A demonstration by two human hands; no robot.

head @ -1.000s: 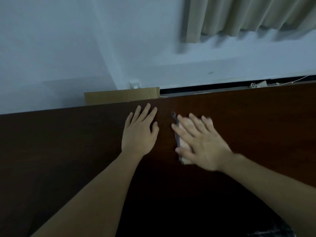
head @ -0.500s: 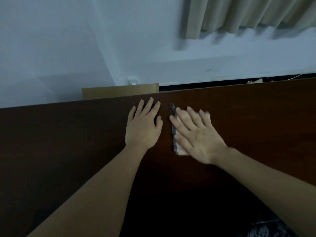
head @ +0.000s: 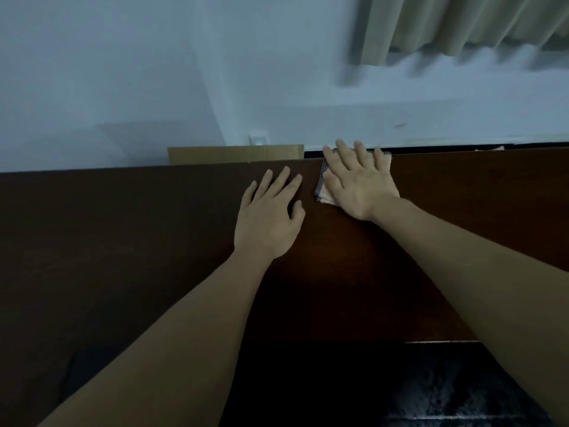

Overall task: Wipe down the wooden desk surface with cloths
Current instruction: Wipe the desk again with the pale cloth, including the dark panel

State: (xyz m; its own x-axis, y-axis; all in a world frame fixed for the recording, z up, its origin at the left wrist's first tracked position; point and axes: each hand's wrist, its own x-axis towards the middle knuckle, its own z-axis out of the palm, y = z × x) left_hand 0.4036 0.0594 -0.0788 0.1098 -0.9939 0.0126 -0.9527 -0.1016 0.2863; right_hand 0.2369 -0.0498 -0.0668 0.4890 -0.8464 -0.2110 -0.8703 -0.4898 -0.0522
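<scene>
Desk point(head: 123, 241) | one cloth point(head: 323, 192) under flat right hand point(head: 360, 183) | left hand point(head: 268, 220) fingers relaxed

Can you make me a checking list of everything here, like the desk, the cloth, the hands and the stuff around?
Surface: dark wooden desk, bare where it shows; its far edge runs under the right hand.
Job's things: one folded cloth, light with a dark patterned edge, flat at the desk's far edge. Only one cloth in view.
Clutter: nothing seen on the desk.
Hands: right hand presses flat on the cloth, fingers straight, tips reaching past the far edge. Left hand rests flat on the bare wood beside it, holding nothing.
Cables: nothing seen clearly.
Surroundings: cardboard piece behind the desk, small wall socket above it, white wall, beige curtain at top right.
</scene>
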